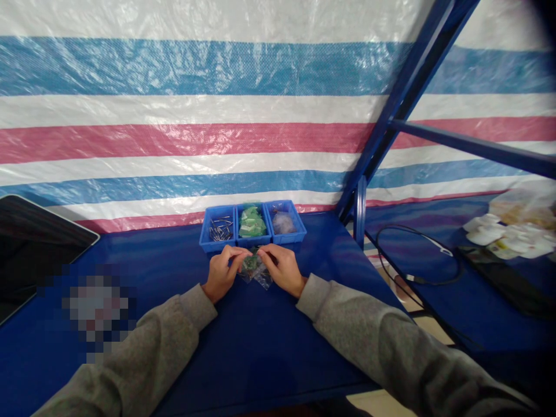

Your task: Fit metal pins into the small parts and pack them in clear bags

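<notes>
Between my two hands, just above the blue table (pixel 260 336), is a small clear plastic bag (pixel 256 271) with something green and some dark bits showing through it. My left hand (pixel 222 271) pinches the bag's upper left edge between thumb and fingers. On the other side my right hand (pixel 282 267) is closed on the upper right edge. Behind the hands stand three blue bins in a row: the left bin (pixel 207 243) with several metal pins, the middle bin (pixel 254 240) with green packets, and the right bin (pixel 295 236) with clear plastic bags.
A dark-screened tablet (pixel 35 255) lies at the left, near a blurred-out patch (pixel 95 307). A blue metal frame (pixel 382 139) rises at the right. Beyond it, a black cable (pixel 417 282) and white bundles (pixel 512 234) lie on another blue table. A striped sheet (pixel 195 139) hangs behind.
</notes>
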